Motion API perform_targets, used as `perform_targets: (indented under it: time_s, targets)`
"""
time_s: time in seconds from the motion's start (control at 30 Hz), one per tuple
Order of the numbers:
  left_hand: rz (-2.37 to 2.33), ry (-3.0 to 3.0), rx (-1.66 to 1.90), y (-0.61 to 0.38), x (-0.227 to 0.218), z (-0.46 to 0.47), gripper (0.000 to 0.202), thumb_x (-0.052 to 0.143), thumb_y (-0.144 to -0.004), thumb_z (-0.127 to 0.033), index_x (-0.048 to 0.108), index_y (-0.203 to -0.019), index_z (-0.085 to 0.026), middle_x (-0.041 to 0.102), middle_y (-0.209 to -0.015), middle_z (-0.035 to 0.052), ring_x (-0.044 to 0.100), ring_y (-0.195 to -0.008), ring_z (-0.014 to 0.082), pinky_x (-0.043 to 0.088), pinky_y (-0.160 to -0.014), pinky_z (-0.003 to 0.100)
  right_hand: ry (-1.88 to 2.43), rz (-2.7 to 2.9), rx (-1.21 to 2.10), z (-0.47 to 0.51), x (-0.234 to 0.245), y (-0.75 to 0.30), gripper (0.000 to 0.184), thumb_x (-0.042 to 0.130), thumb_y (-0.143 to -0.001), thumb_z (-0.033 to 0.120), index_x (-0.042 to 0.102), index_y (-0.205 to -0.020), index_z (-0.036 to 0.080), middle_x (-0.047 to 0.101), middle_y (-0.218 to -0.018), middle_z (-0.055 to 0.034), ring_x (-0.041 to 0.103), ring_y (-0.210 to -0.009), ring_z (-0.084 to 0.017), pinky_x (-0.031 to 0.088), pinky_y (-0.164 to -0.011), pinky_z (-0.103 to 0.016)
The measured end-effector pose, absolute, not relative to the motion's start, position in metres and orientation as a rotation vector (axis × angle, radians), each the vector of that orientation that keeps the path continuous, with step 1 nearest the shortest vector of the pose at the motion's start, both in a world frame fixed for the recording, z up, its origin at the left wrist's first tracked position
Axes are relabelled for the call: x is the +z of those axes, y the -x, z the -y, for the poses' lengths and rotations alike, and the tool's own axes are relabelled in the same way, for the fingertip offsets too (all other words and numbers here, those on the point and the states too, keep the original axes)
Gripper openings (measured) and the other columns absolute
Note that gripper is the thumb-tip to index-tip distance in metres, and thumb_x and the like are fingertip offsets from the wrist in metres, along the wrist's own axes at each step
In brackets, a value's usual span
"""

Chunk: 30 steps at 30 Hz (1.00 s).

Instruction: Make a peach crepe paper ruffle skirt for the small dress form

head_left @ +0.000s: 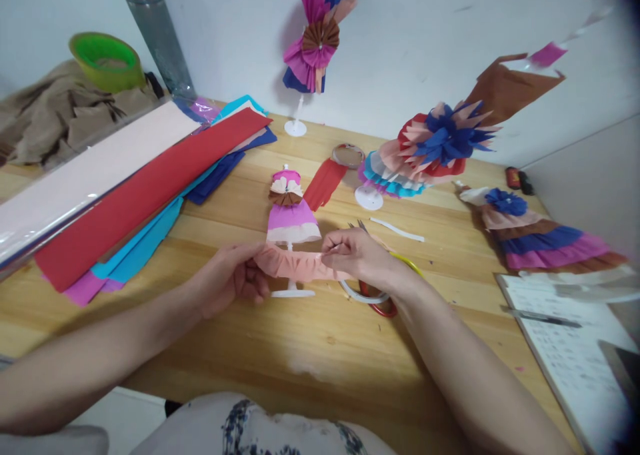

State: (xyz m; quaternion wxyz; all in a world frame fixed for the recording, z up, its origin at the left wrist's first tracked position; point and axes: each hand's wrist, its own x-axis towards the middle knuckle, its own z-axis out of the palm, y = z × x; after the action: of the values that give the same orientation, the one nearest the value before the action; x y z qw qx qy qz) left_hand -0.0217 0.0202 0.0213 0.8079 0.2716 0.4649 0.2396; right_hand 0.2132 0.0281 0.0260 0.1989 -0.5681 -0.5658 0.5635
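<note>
A gathered strip of peach crepe paper (295, 263) is stretched between my two hands. My left hand (246, 273) pinches its left end, and my right hand (357, 258) pinches the other end. Directly behind the strip stands a small doll-size dress stand (293, 222), dressed in pink, cream, brown and violet paper tiers. The strip hides part of its pole, while its white round base (293, 294) shows below. Under my right hand lie scissors (385, 308) with red, white and yellow loops near them, partly covered by the hand.
Long folded crepe sheets, with a red one (150, 198) on top, lie at the left. More paper dresses (435, 142) stand at the back. A tape roll (349, 155) rests on red paper (325, 182). At the right are a notebook (560, 348) and a pen (543, 317).
</note>
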Motion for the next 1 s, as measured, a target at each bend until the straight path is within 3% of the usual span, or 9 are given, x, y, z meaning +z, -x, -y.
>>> perform_targets:
  time_s: [0.13, 0.2, 0.37, 0.7, 1.0]
  targets:
    - [-0.996, -0.621, 0.519, 0.021, 0.022, -0.02, 0.052, 0.061, -0.076, -0.06, 0.07, -0.083, -0.009, 0.068, -0.066, 0.0076, 0.059, -0.045, 0.0142, 0.046, -0.038, 0.023, 1.622, 1.666, 1.519, -0.027, 0.025, -0.215, 0.012, 0.057, -0.062, 0.028, 0.053, -0.058, 0.018, 0.047, -0.051, 0.0036, 0.041, -0.048, -0.009, 0.026, -0.045, -0.022]
    - [-1.049, -0.766, 0.52, 0.02, 0.021, -0.017, 0.047, 0.066, -0.075, -0.056, 0.071, -0.084, -0.01, 0.068, -0.061, 0.0063, 0.059, -0.045, 0.0134, 0.045, -0.039, 0.02, 1.627, 1.707, 1.511, -0.027, 0.025, -0.216, 0.011, 0.056, -0.063, 0.027, 0.052, -0.057, 0.018, 0.048, -0.051, 0.0029, 0.042, -0.049, -0.01, 0.027, -0.044, -0.022]
    - [-1.152, -0.893, 0.557, 0.017, 0.02, -0.014, 0.035, 0.073, -0.074, -0.044, 0.065, -0.061, -0.012, 0.059, -0.043, 0.0019, 0.052, -0.036, 0.0098, 0.04, -0.037, 0.017, 1.615, 1.676, 1.531, -0.028, 0.029, -0.215, 0.016, 0.062, -0.063, 0.031, 0.055, -0.058, 0.018, 0.048, -0.051, 0.0033, 0.043, -0.049, -0.009, 0.028, -0.045, -0.022]
    - [-1.132, -0.635, 0.619, 0.016, 0.024, -0.023, 0.024, 0.075, -0.07, -0.031, 0.066, -0.063, -0.01, 0.066, -0.059, 0.004, 0.055, -0.038, 0.0086, 0.041, -0.033, 0.016, 1.467, 1.353, 1.79, -0.031, 0.028, -0.224, 0.034, 0.081, -0.058, 0.037, 0.063, -0.079, 0.017, 0.056, -0.062, 0.0036, 0.045, -0.049, -0.007, 0.033, -0.041, -0.018]
    - [-1.103, -0.636, 0.61, 0.017, 0.022, -0.022, 0.023, 0.073, -0.071, -0.029, 0.066, -0.062, -0.01, 0.065, -0.057, 0.0033, 0.056, -0.04, 0.0087, 0.044, -0.036, 0.016, 1.359, 1.322, 1.922, -0.033, 0.024, -0.232, 0.048, 0.086, -0.053, 0.044, 0.066, -0.087, 0.016, 0.06, -0.065, 0.0029, 0.049, -0.052, -0.008, 0.035, -0.045, -0.019]
